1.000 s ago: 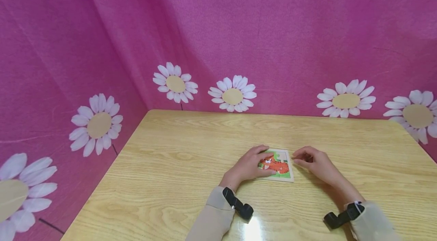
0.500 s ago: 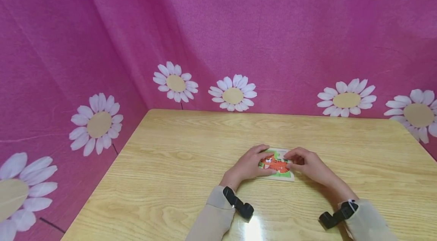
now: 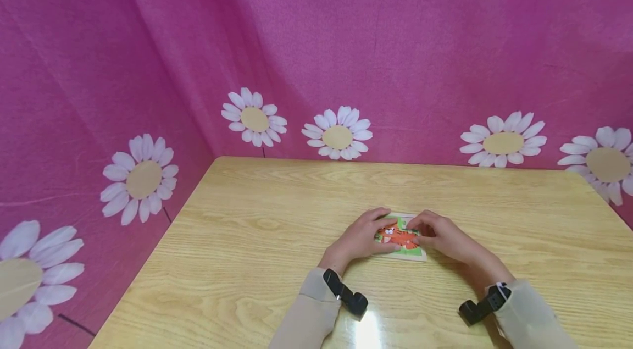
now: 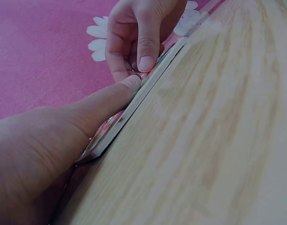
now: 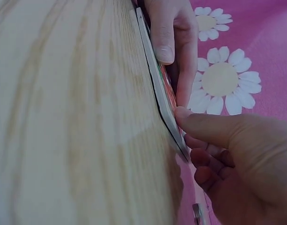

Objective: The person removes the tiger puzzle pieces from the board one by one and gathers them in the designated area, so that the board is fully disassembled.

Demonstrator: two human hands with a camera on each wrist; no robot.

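Observation:
A small wooden jigsaw puzzle (image 3: pixel 403 239) with an orange striped tiger on green lies flat in a pale frame on the table. My left hand (image 3: pixel 363 236) grips its left side, the thumb along the near edge and the fingers across the far part. The left thumb (image 4: pixel 110 101) lies on the puzzle's face in the left wrist view. My right hand (image 3: pixel 445 236) is over the upper right part, thumb and fingertips pinched together on what seems a puzzle piece, mostly hidden by the fingers. In the right wrist view, the right thumb (image 5: pixel 209 126) touches the puzzle's edge area, other fingers curled.
The light wood-grain table (image 3: pixel 237 261) stretches around the puzzle on all sides. Pink cloth (image 3: pixel 415 52) with white daisies hangs behind and to the left. Each wrist bears a black strapped camera, such as the left camera (image 3: pixel 353 302).
My right hand has moved left from beside the puzzle's right edge to over its upper right part, covering the pale gap there. The left hand has stayed in place.

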